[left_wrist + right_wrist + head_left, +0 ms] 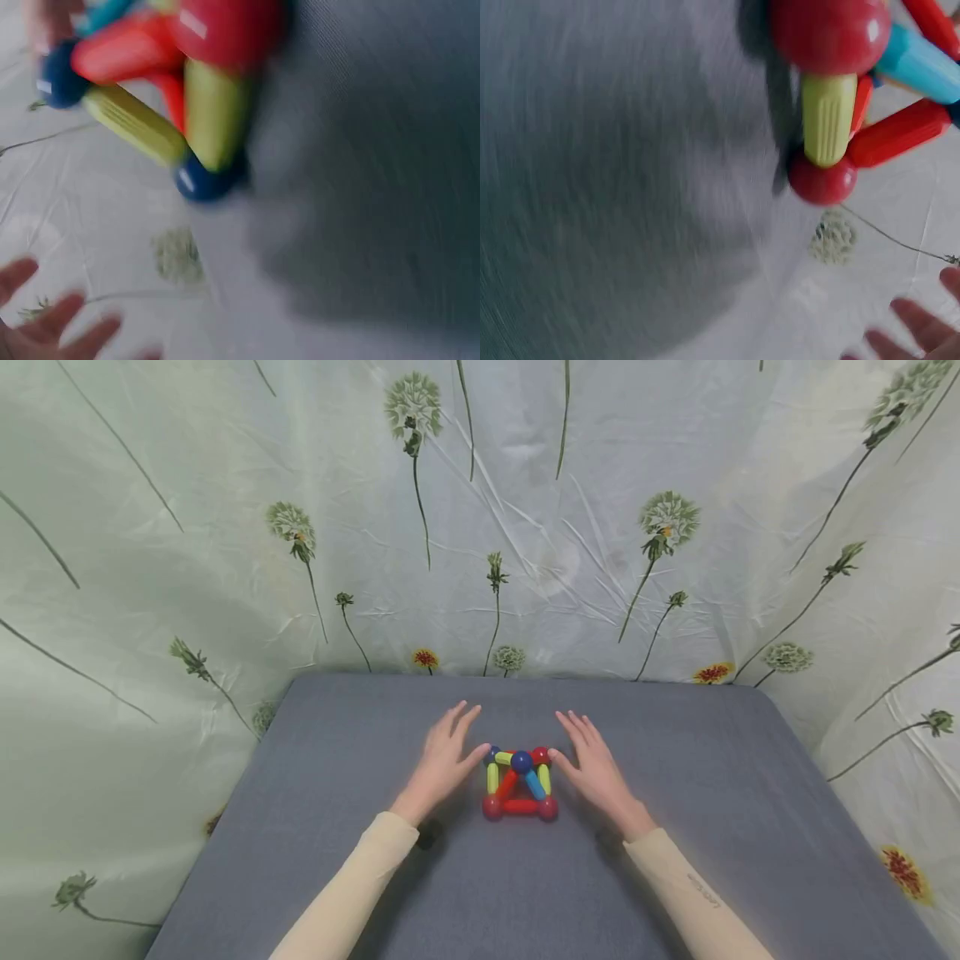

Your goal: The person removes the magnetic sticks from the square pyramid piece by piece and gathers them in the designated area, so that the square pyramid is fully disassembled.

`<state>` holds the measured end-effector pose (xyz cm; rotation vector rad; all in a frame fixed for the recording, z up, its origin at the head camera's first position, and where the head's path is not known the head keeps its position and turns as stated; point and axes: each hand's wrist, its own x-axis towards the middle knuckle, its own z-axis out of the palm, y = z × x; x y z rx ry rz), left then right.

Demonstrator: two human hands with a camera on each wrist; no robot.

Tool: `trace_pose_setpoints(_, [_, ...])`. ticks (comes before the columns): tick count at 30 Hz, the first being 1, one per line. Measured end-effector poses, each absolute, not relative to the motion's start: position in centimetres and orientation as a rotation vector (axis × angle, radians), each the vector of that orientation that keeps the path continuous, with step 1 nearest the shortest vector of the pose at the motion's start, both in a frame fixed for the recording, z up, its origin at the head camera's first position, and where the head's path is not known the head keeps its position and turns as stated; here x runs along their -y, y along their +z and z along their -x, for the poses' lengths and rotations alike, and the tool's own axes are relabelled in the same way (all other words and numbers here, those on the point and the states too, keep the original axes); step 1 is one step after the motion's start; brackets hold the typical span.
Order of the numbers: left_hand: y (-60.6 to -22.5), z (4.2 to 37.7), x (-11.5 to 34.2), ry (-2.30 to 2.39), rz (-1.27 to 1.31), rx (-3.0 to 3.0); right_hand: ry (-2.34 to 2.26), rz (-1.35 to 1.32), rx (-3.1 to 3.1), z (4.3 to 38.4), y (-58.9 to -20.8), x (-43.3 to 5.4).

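A small pyramid [507,786] of coloured rods and balls stands on the grey table top. Red balls sit at its near corners, and a blue ball [521,762] forms its peak. Its rods are red, yellow-green and light blue. To its left is my left hand [441,760], fingers spread, the thumb tip right by the far-left blue ball. My right hand [597,772] mirrors it on the other side, thumb tip close to the far-right red ball [540,755]. Neither hand grips anything. Both wrist views show the pyramid close up, with extended fingers [924,327] at the lower edge.
The grey table [337,735] reaches back to a pale curtain [360,543] printed with dandelions and other flowers. More of the curtain hangs along both sides. Shadows of my arms fall on the table.
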<state>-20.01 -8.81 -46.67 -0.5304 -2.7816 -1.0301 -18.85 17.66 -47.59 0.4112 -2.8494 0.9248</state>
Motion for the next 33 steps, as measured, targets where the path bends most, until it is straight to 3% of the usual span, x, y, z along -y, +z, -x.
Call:
trace_pose_setpoints(5, [-46.9,20.0,7.3,-1.752,0.673,2.61,1.457,-0.488,2.699,18.0,-47.8,-17.1])
trace_pose_setpoints(11, [-47.9,19.6,5.5,-2.082,0.641,2.499,1.842,-0.39,2.578,17.1,-48.5,-16.1])
trace_pose_setpoints(15, [-46.8,18.5,4.9,-2.105,0.638,2.497,1.926,-0.315,2.583,15.9,-47.2,-15.2])
trace_pose_setpoints(19, [-48.1,18.7,4.4,-1.992,0.617,2.561,1.905,-0.255,2.612,14.9,-45.7,-14.2])
trace_pose_setpoints(22, [-49.4,19.2,4.1,-1.897,0.612,2.592,1.884,-0.246,2.572,15.0,-46.4,-13.7])
trace_pose_setpoints(33, [-48.8,20.3,5.8,-1.965,0.679,2.564,1.911,-0.269,2.444,15.6,-50.3,-12.7])
